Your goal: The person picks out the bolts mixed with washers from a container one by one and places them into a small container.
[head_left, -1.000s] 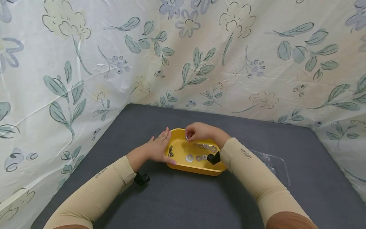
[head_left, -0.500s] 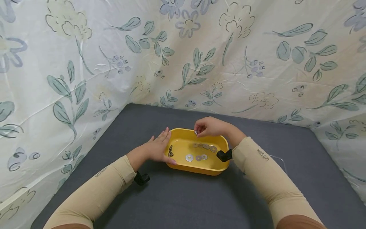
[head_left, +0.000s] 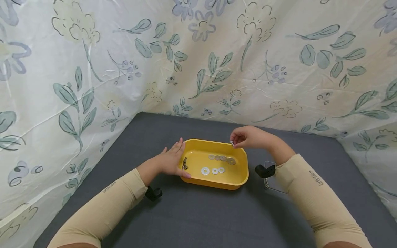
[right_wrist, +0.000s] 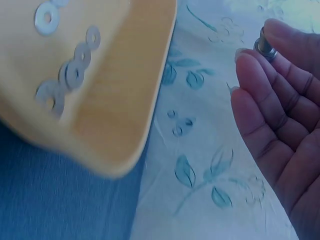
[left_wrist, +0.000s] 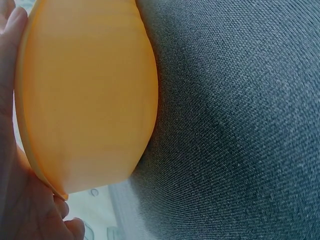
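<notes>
A yellow tray (head_left: 201,183) lies on the dark cloth. My left hand (head_left: 170,162) rests on its left end, fingers straight along the rim and thumb on the front edge. My right hand (head_left: 252,137) is raised at the tray's far right corner. Between its thumb and fingertips it pinches a small metal bolt (right_wrist: 265,46), also visible in the head view. Inside the tray are a back row of several flat washers (head_left: 231,161), some overlapping, and three in front, including a larger washer (head_left: 205,171). Several small dark bolts (head_left: 185,164) lie beside my left hand.
A clear plastic container (head_left: 274,186) stands right of the tray, partly hidden by my right forearm and the black wrist strap (head_left: 264,171). A dark cloth (head_left: 198,217) covers the table. A floral curtain (head_left: 198,69) hangs behind and along the sides.
My right hand has moved right from above the tray's middle to its far right corner, carrying the bolt. My left hand stays on the tray's left end, and the tray has not moved.
</notes>
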The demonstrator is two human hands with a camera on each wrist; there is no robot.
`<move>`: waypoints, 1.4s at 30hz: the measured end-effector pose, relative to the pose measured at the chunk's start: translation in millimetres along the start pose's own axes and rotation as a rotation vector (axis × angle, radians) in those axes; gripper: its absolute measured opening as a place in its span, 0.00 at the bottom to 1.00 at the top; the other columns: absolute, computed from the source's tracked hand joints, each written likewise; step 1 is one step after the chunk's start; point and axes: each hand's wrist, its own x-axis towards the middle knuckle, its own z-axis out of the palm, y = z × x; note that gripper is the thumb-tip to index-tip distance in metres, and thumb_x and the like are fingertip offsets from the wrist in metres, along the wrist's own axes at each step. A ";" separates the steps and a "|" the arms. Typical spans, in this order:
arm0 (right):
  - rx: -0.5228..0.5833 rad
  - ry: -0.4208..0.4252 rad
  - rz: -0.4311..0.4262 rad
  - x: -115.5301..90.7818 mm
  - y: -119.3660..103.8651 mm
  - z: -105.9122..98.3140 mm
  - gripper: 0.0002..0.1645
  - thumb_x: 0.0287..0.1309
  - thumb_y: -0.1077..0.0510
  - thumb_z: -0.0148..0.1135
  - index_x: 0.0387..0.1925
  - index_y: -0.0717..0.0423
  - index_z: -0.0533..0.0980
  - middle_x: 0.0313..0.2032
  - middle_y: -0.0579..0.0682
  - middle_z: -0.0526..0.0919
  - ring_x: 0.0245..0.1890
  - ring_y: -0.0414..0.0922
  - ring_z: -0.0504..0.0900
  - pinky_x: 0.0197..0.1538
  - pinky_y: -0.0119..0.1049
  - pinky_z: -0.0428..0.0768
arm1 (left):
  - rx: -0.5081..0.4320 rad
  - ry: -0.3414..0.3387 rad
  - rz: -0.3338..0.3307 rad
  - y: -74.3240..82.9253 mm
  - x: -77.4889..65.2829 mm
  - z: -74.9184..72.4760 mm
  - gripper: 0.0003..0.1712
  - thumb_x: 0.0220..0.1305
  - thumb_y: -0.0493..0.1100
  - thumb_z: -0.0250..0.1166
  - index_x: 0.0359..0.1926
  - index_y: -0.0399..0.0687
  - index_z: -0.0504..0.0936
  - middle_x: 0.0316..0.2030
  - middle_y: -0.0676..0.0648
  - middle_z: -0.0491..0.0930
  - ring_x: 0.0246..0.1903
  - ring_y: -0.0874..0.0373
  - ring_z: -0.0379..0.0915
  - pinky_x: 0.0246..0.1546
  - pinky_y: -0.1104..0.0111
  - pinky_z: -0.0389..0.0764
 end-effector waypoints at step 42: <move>0.111 0.013 0.247 -146.9 87.9 -10.7 0.15 0.55 0.56 0.62 0.39 0.62 0.73 0.31 0.52 0.76 0.29 0.43 0.75 0.30 0.34 0.74 | -0.026 -0.003 -0.005 1.2 0.5 -2.0 0.75 0.36 0.81 0.58 0.70 0.44 0.28 0.68 0.46 0.19 0.69 0.51 0.26 0.63 0.44 0.42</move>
